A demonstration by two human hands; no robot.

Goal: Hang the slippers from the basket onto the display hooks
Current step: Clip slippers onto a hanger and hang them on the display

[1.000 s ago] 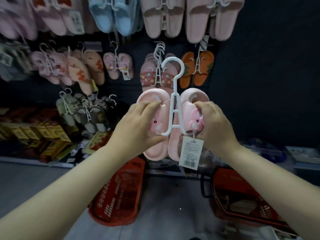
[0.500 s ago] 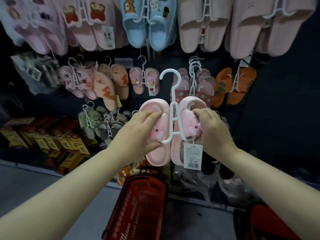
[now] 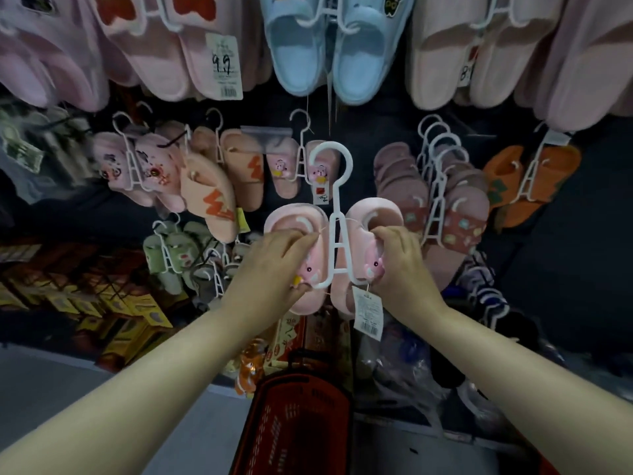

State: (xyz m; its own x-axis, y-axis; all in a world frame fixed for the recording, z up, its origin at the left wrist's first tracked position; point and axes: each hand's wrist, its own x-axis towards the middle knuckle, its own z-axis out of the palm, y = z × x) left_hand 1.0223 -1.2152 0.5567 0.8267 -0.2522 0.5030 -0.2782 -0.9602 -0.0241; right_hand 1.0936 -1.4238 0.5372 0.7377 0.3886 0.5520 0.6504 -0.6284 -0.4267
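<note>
In the head view, the pair of pink slippers (image 3: 380, 217) was held up in front of the display wall, clipped on a white hanger (image 3: 337, 234) whose open hook stood above both hands. The left hand (image 3: 274, 265) gripped the left slipper, fingers curled over its strap and thumb under its lower edge. The right hand (image 3: 400, 265) gripped the right slipper in the same way from the other side. The hanger's stem ran upright between the two hands, and a paper tag (image 3: 368, 311) hung just below the right hand. The red basket (image 3: 294, 423) stood on the floor beneath the arms, well below the slippers.

The hands covered most of both straps, so only small pink cartoon figures peeked out beside the fingers. Whether the hook touched the small pink pair (image 3: 291, 169) hanging behind it could not be told. The display hooks themselves were lost against the dark wall. The top row, with its blue slippers (image 3: 329, 46), was blurred and cut off by the upper edge. The basket was cut off at the bottom, and its contents could not be made out.
</note>
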